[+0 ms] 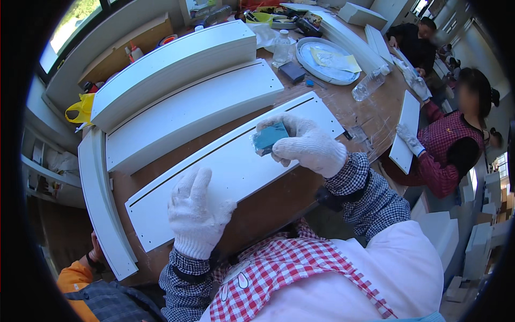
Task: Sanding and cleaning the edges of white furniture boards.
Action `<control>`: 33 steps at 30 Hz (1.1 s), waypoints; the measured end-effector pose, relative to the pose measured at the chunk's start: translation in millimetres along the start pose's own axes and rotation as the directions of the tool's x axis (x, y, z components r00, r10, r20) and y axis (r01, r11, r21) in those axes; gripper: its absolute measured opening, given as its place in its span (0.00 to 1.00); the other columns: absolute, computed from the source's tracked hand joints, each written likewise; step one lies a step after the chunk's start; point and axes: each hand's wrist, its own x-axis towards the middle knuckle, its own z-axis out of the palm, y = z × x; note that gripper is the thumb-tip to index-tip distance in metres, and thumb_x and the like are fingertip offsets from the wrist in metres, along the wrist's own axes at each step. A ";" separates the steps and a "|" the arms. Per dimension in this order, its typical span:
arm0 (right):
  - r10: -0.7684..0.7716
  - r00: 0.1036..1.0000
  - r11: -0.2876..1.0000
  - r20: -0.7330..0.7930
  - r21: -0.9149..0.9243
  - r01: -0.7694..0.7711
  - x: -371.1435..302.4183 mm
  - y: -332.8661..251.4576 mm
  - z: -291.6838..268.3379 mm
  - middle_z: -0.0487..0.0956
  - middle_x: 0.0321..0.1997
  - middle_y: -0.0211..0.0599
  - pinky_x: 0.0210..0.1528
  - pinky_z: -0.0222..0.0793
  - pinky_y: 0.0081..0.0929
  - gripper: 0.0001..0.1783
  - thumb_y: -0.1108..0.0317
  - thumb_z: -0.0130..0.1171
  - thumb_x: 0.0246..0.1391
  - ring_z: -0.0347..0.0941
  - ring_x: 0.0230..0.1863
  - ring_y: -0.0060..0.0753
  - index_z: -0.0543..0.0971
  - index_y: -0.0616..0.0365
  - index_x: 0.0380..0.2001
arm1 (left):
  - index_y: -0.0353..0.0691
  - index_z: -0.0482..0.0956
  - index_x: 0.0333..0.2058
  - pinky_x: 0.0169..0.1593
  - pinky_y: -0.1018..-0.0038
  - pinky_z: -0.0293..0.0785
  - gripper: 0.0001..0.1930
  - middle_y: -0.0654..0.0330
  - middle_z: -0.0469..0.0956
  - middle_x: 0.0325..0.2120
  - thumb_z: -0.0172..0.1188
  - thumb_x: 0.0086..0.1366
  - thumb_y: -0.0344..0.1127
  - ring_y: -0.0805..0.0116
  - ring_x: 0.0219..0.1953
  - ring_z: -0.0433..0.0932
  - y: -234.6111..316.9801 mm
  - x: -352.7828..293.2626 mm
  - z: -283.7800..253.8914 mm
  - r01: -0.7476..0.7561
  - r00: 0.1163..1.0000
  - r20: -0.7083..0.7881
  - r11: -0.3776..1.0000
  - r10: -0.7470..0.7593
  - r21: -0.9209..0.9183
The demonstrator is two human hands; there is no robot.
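Observation:
A long white board [225,169] with a dark groove along its far edge and small holes lies in front of me on the table. In a white knit glove, my right hand [303,142] pinches a small teal block [270,138] above the board's right half. The block's exact kind I cannot make out; its left side looks pale and shiny. My left hand [198,212], gloved too, is over the near left part of the board with its fingers stretched out. It holds nothing.
More white boards [193,110] stand behind mine, and another [104,209] lies left. A round white tray [327,61], plastic bottles [370,83] and a dark blue block [292,72] sit at the back. A co-worker [450,129] handles a board at right; an orange sleeve [75,276] shows lower left.

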 end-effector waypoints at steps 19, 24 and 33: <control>0.083 0.782 0.876 -0.618 0.419 0.239 48.1 -2.1 -138.6 0.79 0.42 0.46 0.55 0.78 0.38 0.23 0.60 0.52 0.68 0.78 0.46 0.41 0.68 0.68 0.55 | 0.41 0.79 0.44 0.61 0.53 0.68 0.26 0.54 0.75 0.49 0.73 0.45 0.44 0.46 0.57 0.71 -13.7 -7.8 11.5 0.023 0.997 -0.076 0.997 -0.017 0.072; 0.122 0.988 0.813 -0.090 0.581 -0.048 61.1 15.0 -53.7 0.79 0.45 0.50 0.58 0.75 0.41 0.22 0.56 0.52 0.67 0.77 0.49 0.46 0.75 0.67 0.49 | 0.42 0.80 0.45 0.62 0.52 0.67 0.26 0.54 0.76 0.49 0.72 0.46 0.44 0.45 0.57 0.71 -11.4 -7.1 9.8 0.043 0.998 -0.049 0.997 -0.040 0.062; 0.034 0.792 0.918 -0.609 0.332 0.216 42.9 13.9 -192.3 0.78 0.47 0.48 0.51 0.79 0.41 0.22 0.60 0.52 0.67 0.78 0.47 0.42 0.70 0.68 0.55 | 0.42 0.80 0.45 0.62 0.52 0.67 0.26 0.54 0.76 0.49 0.72 0.46 0.45 0.45 0.57 0.72 -13.1 -7.3 11.5 0.028 0.998 -0.065 0.996 -0.022 0.086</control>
